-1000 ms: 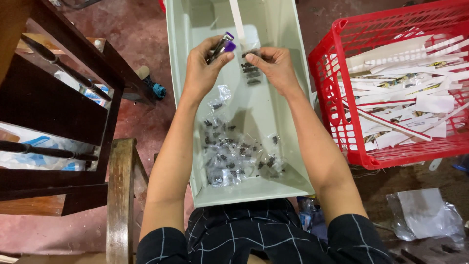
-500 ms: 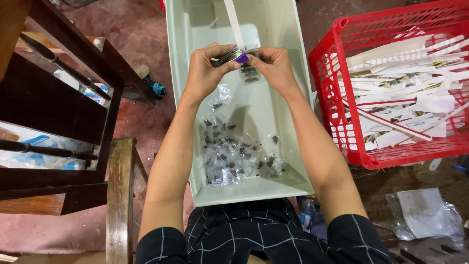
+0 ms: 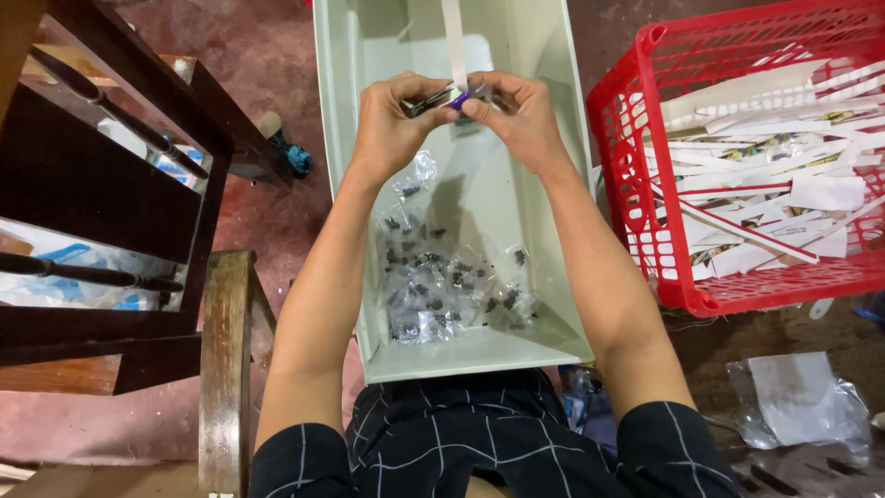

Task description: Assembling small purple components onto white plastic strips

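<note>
My left hand [image 3: 392,124] and right hand [image 3: 521,115] both pinch a small purple-tipped piece [image 3: 452,97] lying left-to-right between them, seemingly equally near, over the pale bin's [image 3: 350,184] far end.

One pale bin [image 3: 544,184], one red basket [image 3: 645,55], perhaps fifteen small bags [image 3: 442,286] (heaped).

Left hand [image 3: 392,120] and right hand [image 3: 516,115], apart a second ago, now meet at upper centre of the frame, fingertips touching around the small purple piece [image 3: 458,100]. White strip [image 3: 454,41] now runs straight up from between them.
</note>
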